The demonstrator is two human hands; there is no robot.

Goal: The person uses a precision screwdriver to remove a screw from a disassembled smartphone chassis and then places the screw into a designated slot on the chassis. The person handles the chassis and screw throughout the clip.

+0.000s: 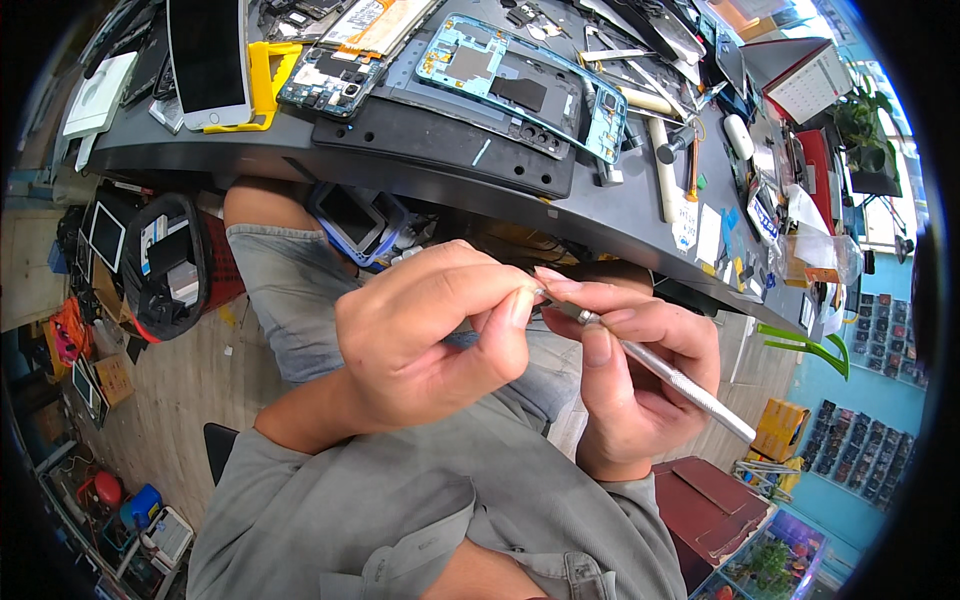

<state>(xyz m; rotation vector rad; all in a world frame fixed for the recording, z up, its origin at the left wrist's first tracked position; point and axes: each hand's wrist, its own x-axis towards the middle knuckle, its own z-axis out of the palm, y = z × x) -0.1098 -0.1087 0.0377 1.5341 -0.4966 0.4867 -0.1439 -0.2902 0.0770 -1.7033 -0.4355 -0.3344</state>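
Above my lap, in front of the desk edge, my hands meet fingertip to fingertip. My right hand (pixel 645 375) is closed around a slim silver craft knife (pixel 690 388) with a knurled metal handle. Its handle end points down to the right, and its head points toward my left fingers. My left hand (pixel 440 335) is pinched, thumb against forefinger, at the knife's tip. A tiny pale bit shows between those fingertips, too small to name. The fingers partly hide the blade.
On the desk lie an opened phone with a teal frame (pixel 520 85), a white-fronted phone (pixel 210 65) by a yellow holder (pixel 265 85), and a black mat (pixel 440 150). Tools crowd the right side. A waste bin (pixel 215 260) stands at left, a dark red seat (pixel 705 510) at lower right.
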